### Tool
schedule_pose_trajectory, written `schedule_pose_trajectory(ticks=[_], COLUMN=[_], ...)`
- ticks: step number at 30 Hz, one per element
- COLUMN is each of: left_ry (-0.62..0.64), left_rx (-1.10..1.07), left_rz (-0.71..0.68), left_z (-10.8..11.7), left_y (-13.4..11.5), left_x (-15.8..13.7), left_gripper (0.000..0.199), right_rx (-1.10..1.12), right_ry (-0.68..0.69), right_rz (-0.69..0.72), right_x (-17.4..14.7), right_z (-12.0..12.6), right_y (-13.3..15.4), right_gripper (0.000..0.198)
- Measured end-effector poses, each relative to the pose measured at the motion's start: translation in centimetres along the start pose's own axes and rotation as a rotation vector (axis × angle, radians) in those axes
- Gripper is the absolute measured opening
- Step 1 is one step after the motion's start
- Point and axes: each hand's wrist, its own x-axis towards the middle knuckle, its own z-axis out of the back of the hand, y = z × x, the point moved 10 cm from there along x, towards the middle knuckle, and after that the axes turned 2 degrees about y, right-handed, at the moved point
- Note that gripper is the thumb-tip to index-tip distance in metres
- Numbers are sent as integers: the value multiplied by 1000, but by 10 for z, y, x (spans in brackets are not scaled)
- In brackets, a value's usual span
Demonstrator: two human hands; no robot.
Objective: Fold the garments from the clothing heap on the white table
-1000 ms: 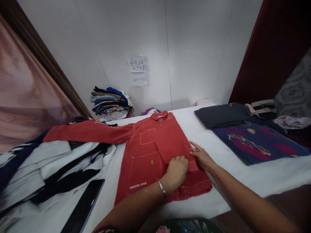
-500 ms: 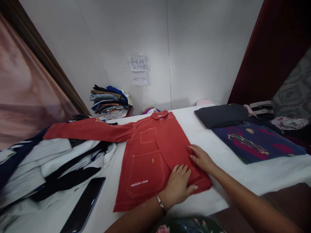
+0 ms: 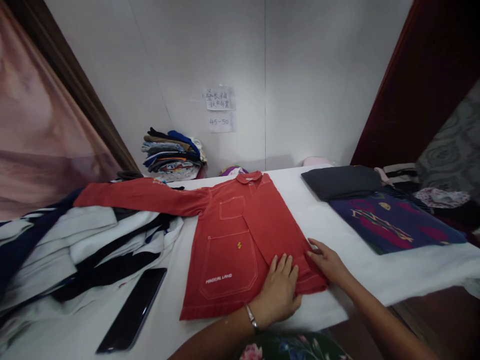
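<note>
A red long-sleeved jacket [image 3: 228, 250] lies front side up, with white stitching, pockets and "MAGICAL LAND" lettering. One sleeve stretches out to the left over other clothes, while the other is folded across the front. My left hand [image 3: 280, 287], wearing a silver bracelet, rests flat on the lower part of the folded sleeve with its fingers stretched out. At the jacket's right edge, near the hem, my right hand [image 3: 330, 262] has thumb and index finger apart, the fingertips at the cloth's edge. I see nothing held in it.
Loose white, black and navy clothes [image 3: 93, 245] lie left of the jacket, with a black phone [image 3: 133, 310] in front. A stack of folded clothes [image 3: 172, 152] stands by the wall. Folded dark grey [image 3: 341, 182] and patterned navy garments [image 3: 397, 220] lie right on the white-covered table [image 3: 296, 200].
My right hand has moved from the folded cuff outward to the jacket's right edge. My left hand stays on the folded sleeve. The view has shifted slightly.
</note>
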Motion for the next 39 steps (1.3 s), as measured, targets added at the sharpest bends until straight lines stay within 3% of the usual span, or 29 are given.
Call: schedule_pose_trajectory(ticks=[5, 9, 12, 15, 17, 20, 23, 25, 29, 32, 39], left_ry=[-19, -23, -54, -32, -46, -98, -126, -148, -166, -133, -112], left_rx=[123, 113, 97, 155, 198, 231, 233, 221, 186, 143, 13], left_rz=[-34, 17, 22, -40, -86, -119, -127, -129, -124, -113, -92], left_z=[5, 18, 25, 16, 9, 4, 2, 3, 4, 2, 5], left_y=[-12, -12, -12, -17, -21, -24, -24, -23, -21, -18, -16], left_x=[-4, -1, -3, -6, -9, -12, -13, -13, -13, -11, -10], left_gripper=[62, 51, 47, 49, 54, 60, 64, 66, 65, 63, 82], right_rx=[273, 341, 222, -110, -284, -337, -354, -427, -622, -671, -716], right_ry=[94, 152, 151, 169, 110, 11, 37, 118, 323, 355, 402], right_rz=[-162, -145, -88, 5, 130, 344, 464, 453, 263, 228, 198], right_x=[-29, -33, -32, -32, -31, -31, -25, -15, 3, 5, 8], right_z=[-6, -9, -2, 4, 9, 7, -18, -43, -81, -87, -84], right_y=[-7, 10, 16, 21, 40, 85, 115, 111, 63, 45, 47], right_gripper=[71, 74, 68, 58, 50, 47, 51, 58, 65, 62, 62])
